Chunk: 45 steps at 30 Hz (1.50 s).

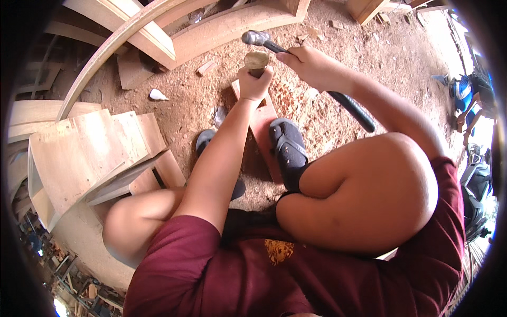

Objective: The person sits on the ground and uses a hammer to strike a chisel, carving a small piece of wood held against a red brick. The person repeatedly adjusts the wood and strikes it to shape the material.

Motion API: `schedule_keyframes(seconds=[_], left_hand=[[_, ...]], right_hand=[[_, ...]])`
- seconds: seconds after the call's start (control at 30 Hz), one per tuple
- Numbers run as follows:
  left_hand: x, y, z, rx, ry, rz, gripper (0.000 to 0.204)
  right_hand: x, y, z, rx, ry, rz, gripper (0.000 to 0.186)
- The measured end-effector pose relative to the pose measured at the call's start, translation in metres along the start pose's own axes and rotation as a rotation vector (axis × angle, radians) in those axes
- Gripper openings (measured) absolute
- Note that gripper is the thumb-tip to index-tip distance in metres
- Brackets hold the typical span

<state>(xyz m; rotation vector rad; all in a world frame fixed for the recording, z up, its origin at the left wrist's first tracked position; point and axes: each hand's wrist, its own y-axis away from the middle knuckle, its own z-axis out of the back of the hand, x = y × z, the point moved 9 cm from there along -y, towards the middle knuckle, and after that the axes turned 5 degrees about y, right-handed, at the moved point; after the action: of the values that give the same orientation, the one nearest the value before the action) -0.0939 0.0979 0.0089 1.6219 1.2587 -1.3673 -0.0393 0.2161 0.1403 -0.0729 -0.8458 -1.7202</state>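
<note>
My left hand (253, 84) is closed around an upright tool, likely a chisel, with a round, pale top (257, 58), held over a reddish wooden board (261, 125) on the ground; its lower end is hidden. My right hand (309, 67) grips a hammer (256, 38) by its dark handle, with the metal head just above and beside the round top, apart from it. The handle's far end reaches out under my forearm to the right. My sandaled foot (288, 142) rests on or beside the board.
Stacked plywood pieces (84, 153) stand at my left. Curved and straight timber frames (222, 29) lie across the top. Wood shavings (322, 121) and offcuts (206, 67) cover the dirt floor. Blue and dark objects (462, 95), with what looks like a motorbike (474, 185), line the right edge.
</note>
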Motion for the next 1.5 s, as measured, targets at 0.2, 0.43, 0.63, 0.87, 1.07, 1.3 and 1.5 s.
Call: schedule_keyframes(seconds=[0.2, 0.43, 0.63, 0.87, 1.07, 1.3, 1.5], left_hand=[[0.043, -0.037, 0.034, -0.204, 0.176, 0.347, 0.027], [0.046, -0.041, 0.046, -0.145, 0.397, 0.370, 0.028], [0.008, -0.018, 0.017, 0.003, 0.243, 0.091, 0.020], [0.008, -0.016, 0.005, 0.082, 0.192, 0.056, 0.020], [0.016, -0.016, 0.004, 0.114, 0.103, -0.010, 0.022], [0.014, -0.017, 0.001, 0.083, 0.086, 0.072, 0.020], [0.016, -0.012, 0.000, 0.064, 0.041, 0.123, 0.025]], right_hand=[[-0.040, 0.003, -0.028, 0.039, -0.460, -0.100, 0.048], [-0.035, 0.015, -0.029, 0.074, -0.640, -0.098, 0.047], [-0.029, 0.023, -0.004, -0.038, -0.732, 0.010, 0.041], [-0.005, 0.044, 0.039, -0.246, -0.505, 0.116, 0.041], [0.033, 0.058, 0.099, -0.517, -0.087, 0.207, 0.042], [0.074, 0.033, 0.064, -0.307, 0.364, 0.445, 0.038], [0.049, 0.039, 0.097, -0.568, 0.130, 0.278, 0.034]])
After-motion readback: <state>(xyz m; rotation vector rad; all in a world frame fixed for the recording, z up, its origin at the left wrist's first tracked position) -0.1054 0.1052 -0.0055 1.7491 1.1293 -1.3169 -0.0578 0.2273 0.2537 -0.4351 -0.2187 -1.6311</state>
